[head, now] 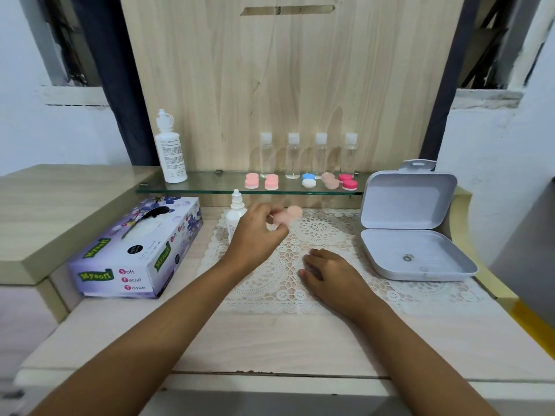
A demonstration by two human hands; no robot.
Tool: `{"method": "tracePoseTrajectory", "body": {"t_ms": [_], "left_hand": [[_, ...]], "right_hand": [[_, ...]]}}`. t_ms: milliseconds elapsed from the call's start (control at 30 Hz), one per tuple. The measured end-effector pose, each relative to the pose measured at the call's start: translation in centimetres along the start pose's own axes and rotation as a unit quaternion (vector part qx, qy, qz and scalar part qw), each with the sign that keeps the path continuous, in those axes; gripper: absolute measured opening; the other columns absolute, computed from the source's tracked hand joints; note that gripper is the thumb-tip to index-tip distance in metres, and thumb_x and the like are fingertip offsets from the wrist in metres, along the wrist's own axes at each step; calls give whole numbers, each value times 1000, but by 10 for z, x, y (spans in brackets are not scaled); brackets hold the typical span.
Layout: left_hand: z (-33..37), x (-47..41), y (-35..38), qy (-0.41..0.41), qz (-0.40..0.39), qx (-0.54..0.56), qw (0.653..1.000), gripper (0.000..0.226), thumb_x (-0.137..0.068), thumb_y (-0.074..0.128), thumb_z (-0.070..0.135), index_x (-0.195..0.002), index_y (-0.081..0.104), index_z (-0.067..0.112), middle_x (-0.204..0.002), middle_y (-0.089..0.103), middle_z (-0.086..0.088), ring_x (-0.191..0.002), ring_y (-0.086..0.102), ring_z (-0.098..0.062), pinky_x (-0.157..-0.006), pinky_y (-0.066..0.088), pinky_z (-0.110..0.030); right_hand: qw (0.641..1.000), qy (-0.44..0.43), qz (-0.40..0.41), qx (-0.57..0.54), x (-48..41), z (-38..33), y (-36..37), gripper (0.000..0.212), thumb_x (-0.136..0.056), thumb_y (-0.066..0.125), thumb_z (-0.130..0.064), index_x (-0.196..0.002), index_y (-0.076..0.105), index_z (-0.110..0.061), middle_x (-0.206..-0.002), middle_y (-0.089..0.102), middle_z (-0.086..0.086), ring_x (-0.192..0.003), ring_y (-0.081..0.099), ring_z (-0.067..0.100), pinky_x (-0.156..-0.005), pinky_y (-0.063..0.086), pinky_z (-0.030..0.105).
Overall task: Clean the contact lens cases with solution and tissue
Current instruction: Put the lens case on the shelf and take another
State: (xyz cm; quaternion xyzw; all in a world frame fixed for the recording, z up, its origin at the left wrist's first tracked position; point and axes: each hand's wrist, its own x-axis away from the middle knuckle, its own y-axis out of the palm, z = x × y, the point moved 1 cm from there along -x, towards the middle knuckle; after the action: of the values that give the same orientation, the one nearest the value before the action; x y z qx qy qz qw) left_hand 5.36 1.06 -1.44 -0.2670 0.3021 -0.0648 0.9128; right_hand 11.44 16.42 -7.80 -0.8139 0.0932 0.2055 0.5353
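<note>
Over the lace mat [324, 232] a pink contact lens case [289, 216] is pinched by the left hand [255, 235]; the right hand [330, 274] is rested on it, relaxed.

Middle of the lace mat [330, 235] is open, with the tissue box [135, 250] walling off the left and the open white case [408, 229] the right. Reaching further back is tight tho: a small bottle [235, 211] stands at the mat's back-left corner, and the glass shelf [210, 181] juts out just above it.
</note>
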Motion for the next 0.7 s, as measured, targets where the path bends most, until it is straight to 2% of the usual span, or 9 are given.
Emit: {"method": "tracePoseTrajectory", "body": {"t_ms": [100,167,233,333,433,533,633,700], "left_hand": [[-15,16,-2,-13,-50,-1,999,31,-85,60,14,-116,60,13,-106,54,5,-91,53,-5,-81,44,-18],[-24,23,-3,-35,-81,6,996,33,-86,59,14,-118,59,15,-105,54,6,-86,53,-5,-78,44,-21],[-33,26,-4,-44,-106,2,993,34,-86,58,13,-119,59,17,-105,54,8,-82,52,-2,-73,42,-18],[-41,28,-3,-27,-143,-26,989,35,-85,56,11,-119,59,18,-111,54,10,-94,52,-3,-79,38,-11],[-44,30,-2,-16,-173,-19,985,36,-84,58,8,-118,61,18,-112,55,11,-104,51,-2,-88,38,-6],[-44,33,0,12,-200,-18,980,37,-82,59,5,-118,62,15,-110,56,9,-106,52,-4,-89,35,-1],[-44,35,1,29,-212,-19,977,36,-80,61,13,-116,64,18,-107,57,11,-107,54,-5,-97,41,-14],[-45,36,1,31,-216,-17,976,39,-76,59,23,-114,65,20,-106,58,12,-106,55,-5,-98,43,-20]], "right_hand": [[1000,3,-7,-1,0,-1,-1,29,-90,50,-32,-75,52,-8,-79,49,-1,-78,46,16,-67,26,24],[1000,6,-8,-8,0,0,0,28,-90,49,-32,-79,56,-8,-84,52,0,-81,48,17,-69,31,26],[1000,14,-10,-7,0,-1,0,27,-91,50,-31,-81,57,-7,-86,53,0,-82,49,17,-70,33,27],[999,28,-18,-13,-1,-2,-1,24,-90,51,-30,-85,57,-7,-88,55,0,-85,50,18,-71,34,27],[999,42,-15,-22,-1,-4,-4,30,-90,52,-29,-106,61,-5,-107,61,6,-101,54,22,-85,40,27],[999,38,-4,-34,-1,-10,-7,38,-91,54,-29,-123,57,-9,-118,60,6,-112,52,21,-89,33,18],[998,45,-17,-41,-1,-15,-9,45,-89,51,-43,-127,56,-18,-118,60,1,-113,49,20,-98,37,31],[999,36,-21,-35,0,-17,-9,47,-82,44,-48,-118,61,-22,-106,61,-2,-104,50,21,-93,40,37]]}}
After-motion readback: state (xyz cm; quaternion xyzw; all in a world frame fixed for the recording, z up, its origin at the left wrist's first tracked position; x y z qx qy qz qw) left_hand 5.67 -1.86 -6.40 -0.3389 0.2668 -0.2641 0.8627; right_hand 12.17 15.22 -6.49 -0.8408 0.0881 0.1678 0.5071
